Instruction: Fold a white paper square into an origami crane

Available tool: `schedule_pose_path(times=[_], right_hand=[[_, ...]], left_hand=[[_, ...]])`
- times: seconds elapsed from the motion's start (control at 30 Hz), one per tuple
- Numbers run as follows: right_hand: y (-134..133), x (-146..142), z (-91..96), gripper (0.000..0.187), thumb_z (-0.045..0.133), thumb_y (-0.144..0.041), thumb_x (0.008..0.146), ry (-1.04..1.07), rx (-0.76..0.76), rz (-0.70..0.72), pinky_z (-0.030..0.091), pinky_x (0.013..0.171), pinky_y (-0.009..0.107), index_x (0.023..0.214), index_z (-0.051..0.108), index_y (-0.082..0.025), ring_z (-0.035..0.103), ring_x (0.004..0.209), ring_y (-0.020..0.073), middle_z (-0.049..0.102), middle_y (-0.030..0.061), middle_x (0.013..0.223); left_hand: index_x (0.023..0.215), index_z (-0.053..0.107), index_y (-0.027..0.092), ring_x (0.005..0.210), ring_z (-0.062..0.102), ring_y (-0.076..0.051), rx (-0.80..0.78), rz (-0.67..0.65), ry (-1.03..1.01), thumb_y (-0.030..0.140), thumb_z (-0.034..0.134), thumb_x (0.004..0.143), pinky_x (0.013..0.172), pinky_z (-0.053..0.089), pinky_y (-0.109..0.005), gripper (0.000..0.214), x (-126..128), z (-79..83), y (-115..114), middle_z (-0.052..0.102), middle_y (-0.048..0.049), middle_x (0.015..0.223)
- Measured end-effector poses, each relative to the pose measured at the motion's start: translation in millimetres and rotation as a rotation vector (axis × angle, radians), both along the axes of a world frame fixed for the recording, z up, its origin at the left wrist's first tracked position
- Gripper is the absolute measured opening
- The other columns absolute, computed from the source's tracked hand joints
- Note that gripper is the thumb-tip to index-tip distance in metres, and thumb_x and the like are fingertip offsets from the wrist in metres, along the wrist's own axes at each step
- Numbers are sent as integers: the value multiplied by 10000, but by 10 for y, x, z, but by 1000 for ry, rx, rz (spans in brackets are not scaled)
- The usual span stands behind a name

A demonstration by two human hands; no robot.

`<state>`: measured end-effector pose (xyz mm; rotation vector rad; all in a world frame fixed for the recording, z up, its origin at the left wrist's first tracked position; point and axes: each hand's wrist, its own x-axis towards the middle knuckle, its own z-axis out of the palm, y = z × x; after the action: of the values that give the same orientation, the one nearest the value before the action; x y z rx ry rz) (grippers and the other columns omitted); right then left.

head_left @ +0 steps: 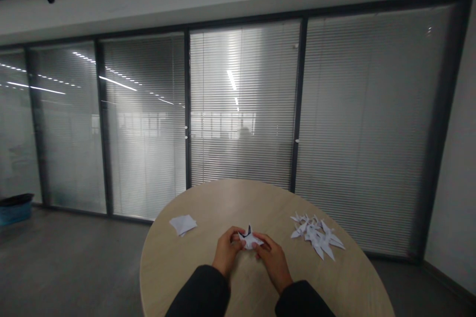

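Observation:
A folded white paper crane [250, 240] is held between my two hands above the near middle of the table, one point of it sticking up and a dark gap showing in its folds. My left hand [226, 250] pinches its left side with thumb and fingers. On the other side, my right hand [273, 257] grips the right part in the same way. Parts of the paper are hidden behind my fingertips.
The round wooden table [238, 198] carries a small stack of white paper squares [183, 224] at left and a pile of folded paper cranes [316, 233] at right. Glass panels with blinds [241, 109] stand behind it. A blue bin [15, 210] is on the floor at far left.

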<state>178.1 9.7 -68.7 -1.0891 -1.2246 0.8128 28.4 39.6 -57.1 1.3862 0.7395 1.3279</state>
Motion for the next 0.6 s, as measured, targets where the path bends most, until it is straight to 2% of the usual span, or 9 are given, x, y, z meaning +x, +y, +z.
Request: schedule_pose_path(times=[0.17, 0.43, 0.53, 0.6], right_hand=[[18, -5, -35, 407, 698, -442, 618, -3, -8, -12, 517, 552, 296, 922, 692, -171, 651, 712, 241, 718, 67, 785], [28, -3, -50, 383, 679, -388, 615, -29, -21, -25, 502, 540, 288, 914, 695, -150, 620, 599, 196, 699, 42, 708], [-4, -20, 15, 414, 688, -382, 593, 27, -34, -6, 511, 544, 294, 930, 696, -143, 626, 612, 207, 694, 40, 671], [-29, -26, 61, 439, 682, -363, 584, 74, -35, 33, 521, 562, 300, 969, 691, -152, 642, 666, 221, 709, 47, 720]], left_hand=[[821, 666, 164, 625, 559, -164, 14, 29, 45, 156, 627, 573, 592, 434, -255, 251, -5, -1, -6, 574, 12, 610], [816, 671, 164, 609, 545, -152, 38, 55, 80, 158, 634, 582, 592, 415, -249, 237, -9, -49, 32, 562, 18, 601], [892, 642, 163, 590, 555, -139, -20, 36, -29, 196, 697, 535, 597, 438, -270, 363, -15, -14, 37, 628, -29, 777], [948, 597, 180, 601, 581, -145, -75, 41, -130, 234, 745, 495, 597, 460, -286, 480, -27, 23, 30, 634, -53, 880]])
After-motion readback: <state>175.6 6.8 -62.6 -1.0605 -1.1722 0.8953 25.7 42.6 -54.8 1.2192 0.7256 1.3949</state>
